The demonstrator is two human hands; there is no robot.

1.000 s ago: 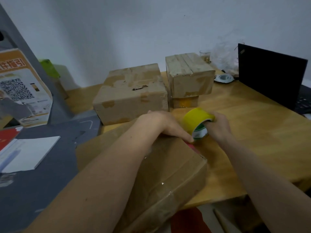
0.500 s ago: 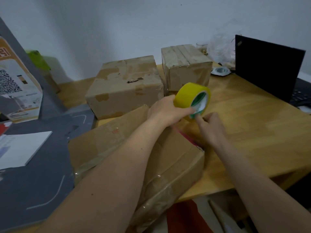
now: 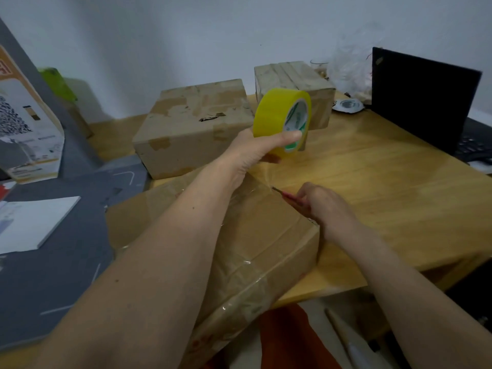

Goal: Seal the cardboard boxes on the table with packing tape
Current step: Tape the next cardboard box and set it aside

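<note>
Tape roll (image 3: 279, 113) held above the near box (image 3: 255, 235), left hand (image 3: 255, 153) gripping it, thumb across its open face, which points right. A clear strip runs down to the box's far edge. Right hand (image 3: 323, 206) grips a red-handled cutter (image 3: 288, 197) at that strip. Wooden table (image 3: 386, 182); pale wall (image 3: 186, 35).

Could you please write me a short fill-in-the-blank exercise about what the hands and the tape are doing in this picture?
1. The left hand holds the ____ tape roll up above the table.
2. The right hand holds a small red-handled ____ against the stretched tape.
3. Clear tape runs from the roll down to the ____ box.
4. A dark ____ stands open at the table's right.

Missing words: yellow; cutter; nearest; laptop
</note>
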